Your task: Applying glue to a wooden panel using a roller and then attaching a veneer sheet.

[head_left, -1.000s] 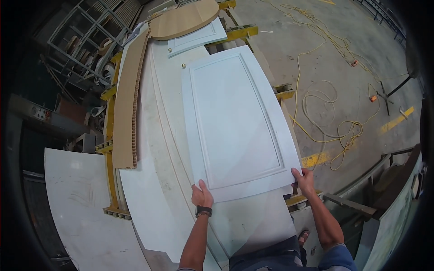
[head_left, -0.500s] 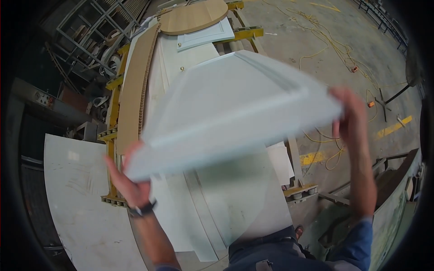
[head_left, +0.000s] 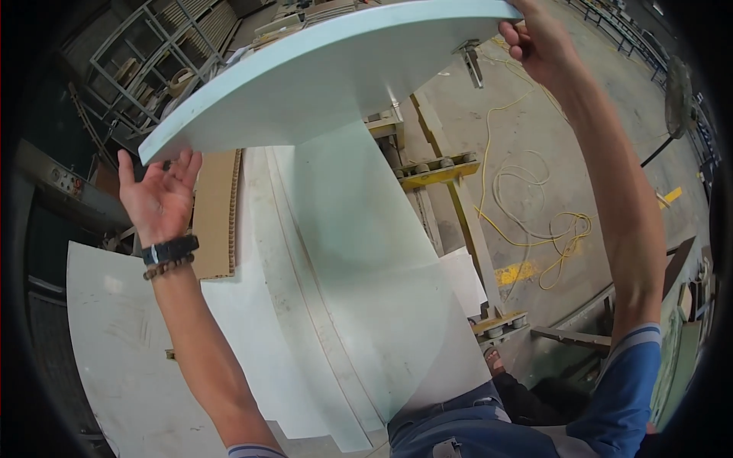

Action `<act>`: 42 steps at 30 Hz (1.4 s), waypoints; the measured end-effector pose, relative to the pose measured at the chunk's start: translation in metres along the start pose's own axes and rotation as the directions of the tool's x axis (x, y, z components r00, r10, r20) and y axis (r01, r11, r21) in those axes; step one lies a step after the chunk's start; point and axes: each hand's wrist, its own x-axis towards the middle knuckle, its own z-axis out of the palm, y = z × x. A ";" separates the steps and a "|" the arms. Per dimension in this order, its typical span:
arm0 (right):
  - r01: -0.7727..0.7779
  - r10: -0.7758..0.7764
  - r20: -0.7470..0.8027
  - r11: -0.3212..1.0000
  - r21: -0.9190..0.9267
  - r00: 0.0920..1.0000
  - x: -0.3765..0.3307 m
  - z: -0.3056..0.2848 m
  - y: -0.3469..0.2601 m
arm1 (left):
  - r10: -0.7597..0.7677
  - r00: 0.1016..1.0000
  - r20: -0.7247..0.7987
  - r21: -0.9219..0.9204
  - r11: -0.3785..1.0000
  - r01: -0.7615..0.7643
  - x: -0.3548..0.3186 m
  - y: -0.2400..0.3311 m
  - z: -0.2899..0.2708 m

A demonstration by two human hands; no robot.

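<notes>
A pale blue cabinet door [head_left: 321,84] is raised and tilted at the top of the view, its plain face and near edge showing. A metal hinge [head_left: 472,65] hangs from its right part. My right hand [head_left: 538,42] grips the door's right corner, fingers curled round the edge. At the opposite corner, my left hand [head_left: 159,200] is palm up, its fingers under the edge and the thumb outside it; the fingertips are partly hidden. Below the door lie large pale sheets [head_left: 359,229] on the work table.
A strip of brown honeycomb board [head_left: 217,221] lies along the table's left side. Yellow roller supports [head_left: 439,169] and a yellow cable [head_left: 561,248] on the floor are to the right. A white panel [head_left: 122,336] stands at left, near a metal rack [head_left: 153,53].
Both hands have lifted the cabinet door up and away from me and tilted it, so its plain face with the hinge shows instead of the framed face. It now hides the table's far end.
</notes>
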 end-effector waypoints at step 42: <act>-0.422 0.392 -0.162 0.788 -0.449 0.906 -0.099 -0.163 0.149 | -0.261 0.956 -0.130 -0.199 0.952 0.233 -0.200 -0.140 -0.079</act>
